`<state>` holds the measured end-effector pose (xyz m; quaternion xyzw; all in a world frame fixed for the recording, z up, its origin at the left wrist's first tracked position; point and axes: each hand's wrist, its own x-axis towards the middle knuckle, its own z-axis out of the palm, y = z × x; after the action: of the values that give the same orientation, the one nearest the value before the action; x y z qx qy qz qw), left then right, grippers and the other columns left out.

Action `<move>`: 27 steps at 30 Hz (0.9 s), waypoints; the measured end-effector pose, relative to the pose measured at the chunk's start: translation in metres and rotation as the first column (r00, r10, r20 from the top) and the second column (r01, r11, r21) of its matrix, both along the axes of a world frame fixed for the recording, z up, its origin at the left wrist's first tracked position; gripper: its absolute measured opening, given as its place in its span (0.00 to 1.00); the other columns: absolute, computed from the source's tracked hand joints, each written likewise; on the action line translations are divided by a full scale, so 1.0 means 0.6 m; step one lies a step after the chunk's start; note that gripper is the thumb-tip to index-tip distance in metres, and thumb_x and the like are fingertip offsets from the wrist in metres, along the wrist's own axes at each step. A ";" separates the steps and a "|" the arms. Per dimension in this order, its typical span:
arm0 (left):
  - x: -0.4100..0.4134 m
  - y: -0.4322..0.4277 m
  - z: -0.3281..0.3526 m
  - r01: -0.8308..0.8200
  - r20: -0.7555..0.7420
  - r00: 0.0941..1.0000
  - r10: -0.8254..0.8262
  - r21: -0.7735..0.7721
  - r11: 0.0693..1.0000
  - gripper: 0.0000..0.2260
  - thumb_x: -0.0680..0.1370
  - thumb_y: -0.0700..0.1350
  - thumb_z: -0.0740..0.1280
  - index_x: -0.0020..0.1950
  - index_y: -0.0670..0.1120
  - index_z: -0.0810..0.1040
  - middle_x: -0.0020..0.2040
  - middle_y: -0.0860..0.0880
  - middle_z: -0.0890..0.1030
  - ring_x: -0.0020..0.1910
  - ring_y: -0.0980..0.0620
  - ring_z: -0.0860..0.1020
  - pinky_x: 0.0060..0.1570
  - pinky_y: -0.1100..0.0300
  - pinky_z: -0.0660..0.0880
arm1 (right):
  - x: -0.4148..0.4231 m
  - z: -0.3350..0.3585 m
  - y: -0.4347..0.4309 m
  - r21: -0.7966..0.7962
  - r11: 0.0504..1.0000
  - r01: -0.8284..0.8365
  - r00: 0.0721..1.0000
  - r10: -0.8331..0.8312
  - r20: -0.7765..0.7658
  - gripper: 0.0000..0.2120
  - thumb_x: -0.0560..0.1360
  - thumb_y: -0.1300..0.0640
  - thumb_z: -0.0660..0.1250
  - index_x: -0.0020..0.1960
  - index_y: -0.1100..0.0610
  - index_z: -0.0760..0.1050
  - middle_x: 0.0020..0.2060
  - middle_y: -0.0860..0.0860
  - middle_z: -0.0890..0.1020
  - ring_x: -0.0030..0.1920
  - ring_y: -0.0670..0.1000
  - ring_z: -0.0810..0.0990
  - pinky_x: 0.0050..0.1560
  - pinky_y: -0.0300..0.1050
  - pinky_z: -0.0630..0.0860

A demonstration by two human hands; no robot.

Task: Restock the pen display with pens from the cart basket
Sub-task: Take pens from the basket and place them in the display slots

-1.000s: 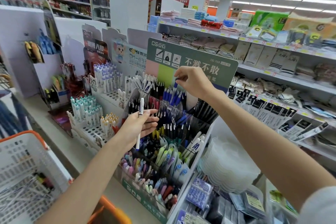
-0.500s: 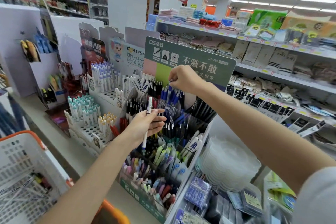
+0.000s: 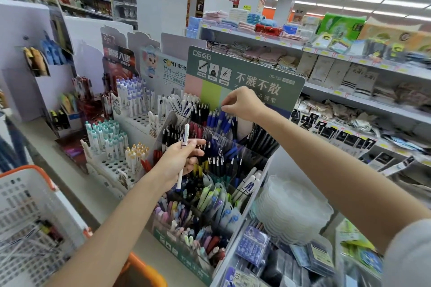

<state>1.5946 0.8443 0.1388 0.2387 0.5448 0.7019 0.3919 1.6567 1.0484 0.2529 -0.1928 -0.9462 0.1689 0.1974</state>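
The left hand (image 3: 179,161) grasps a white pen (image 3: 185,134) around its middle, tilted nearly upright, in front of the black pens in the middle tier of the pen display (image 3: 184,255). Farther back, the right hand (image 3: 242,102) reaches to the far row, thumb and forefinger pinched together right at the tops of the blue pens (image 3: 220,120) under the green header card (image 3: 256,70); I can't tell whether it actually has one. The white cart basket (image 3: 35,169) with its orange rim sits near left.
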 end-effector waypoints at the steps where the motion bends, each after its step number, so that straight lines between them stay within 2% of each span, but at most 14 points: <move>1: 0.000 0.000 0.000 -0.002 0.005 1.000 0.002 0.004 1.000 0.12 0.85 0.45 0.58 0.62 0.42 0.78 0.35 0.51 0.80 0.27 0.59 0.69 0.23 0.69 0.65 | -0.005 -0.001 -0.003 0.004 1.000 -0.007 1.000 0.007 0.014 0.04 0.76 0.62 0.72 0.48 0.60 0.85 0.40 0.51 0.84 0.37 0.44 0.81 0.35 0.28 0.74; 3: 0.003 0.004 -0.001 0.001 0.020 1.000 -0.002 0.014 1.000 0.12 0.85 0.45 0.57 0.61 0.42 0.78 0.35 0.51 0.80 0.27 0.59 0.70 0.23 0.69 0.66 | -0.016 -0.003 -0.012 0.030 0.999 -0.033 0.998 0.032 0.048 0.04 0.75 0.62 0.72 0.47 0.61 0.85 0.41 0.52 0.85 0.38 0.46 0.82 0.35 0.28 0.75; 6: 0.010 0.009 0.002 0.015 0.023 1.000 -0.016 0.015 1.000 0.12 0.85 0.44 0.57 0.60 0.43 0.78 0.36 0.50 0.80 0.26 0.59 0.69 0.24 0.69 0.65 | -0.024 0.000 -0.018 0.112 0.992 -0.057 0.993 0.044 0.110 0.04 0.76 0.64 0.71 0.47 0.63 0.85 0.44 0.54 0.85 0.42 0.50 0.83 0.46 0.39 0.81; 8: 0.013 0.010 0.003 0.018 0.021 1.000 -0.018 0.006 1.000 0.12 0.85 0.44 0.57 0.60 0.43 0.78 0.36 0.50 0.80 0.26 0.59 0.69 0.24 0.69 0.65 | -0.021 0.006 -0.012 0.139 0.990 -0.022 0.986 -0.001 0.165 0.04 0.75 0.64 0.71 0.47 0.64 0.85 0.44 0.56 0.86 0.42 0.50 0.82 0.48 0.43 0.81; 11: 0.016 0.012 0.004 0.023 0.028 0.999 -0.023 0.002 1.000 0.11 0.85 0.43 0.57 0.59 0.43 0.78 0.35 0.51 0.80 0.26 0.59 0.69 0.24 0.69 0.64 | -0.011 0.003 -0.009 0.131 0.991 -0.015 0.988 -0.006 0.157 0.05 0.75 0.63 0.71 0.47 0.63 0.85 0.44 0.55 0.86 0.39 0.47 0.80 0.43 0.38 0.78; 16: 0.035 0.019 0.013 0.060 0.038 0.997 -0.060 -0.003 0.998 0.11 0.85 0.43 0.57 0.59 0.43 0.78 0.33 0.51 0.80 0.26 0.59 0.69 0.24 0.69 0.64 | 0.000 -0.012 -0.019 0.110 0.994 -0.029 0.996 0.019 0.087 0.06 0.76 0.63 0.71 0.50 0.63 0.85 0.45 0.54 0.86 0.44 0.51 0.84 0.47 0.41 0.80; 21: 0.030 0.000 0.017 0.058 0.027 0.998 -0.058 0.014 0.998 0.12 0.85 0.43 0.57 0.60 0.42 0.78 0.34 0.51 0.80 0.26 0.59 0.69 0.23 0.69 0.64 | 0.004 -0.008 -0.003 -0.015 0.998 0.054 0.998 -0.055 -0.040 0.03 0.73 0.62 0.74 0.45 0.62 0.85 0.40 0.55 0.86 0.38 0.48 0.81 0.39 0.36 0.77; 27: 0.013 -0.030 0.000 -0.014 0.035 0.999 0.014 0.010 1.000 0.12 0.85 0.42 0.57 0.61 0.41 0.78 0.36 0.49 0.79 0.27 0.59 0.68 0.23 0.69 0.64 | -0.011 -0.005 -0.004 -0.063 0.994 0.094 0.995 -0.096 -0.018 0.04 0.73 0.59 0.74 0.42 0.60 0.84 0.36 0.51 0.84 0.35 0.44 0.79 0.35 0.33 0.75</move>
<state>1.6022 0.8261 0.1387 0.2248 0.5358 0.7115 0.3951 1.6502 1.0461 0.2498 -0.2419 -0.9281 0.1904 0.2093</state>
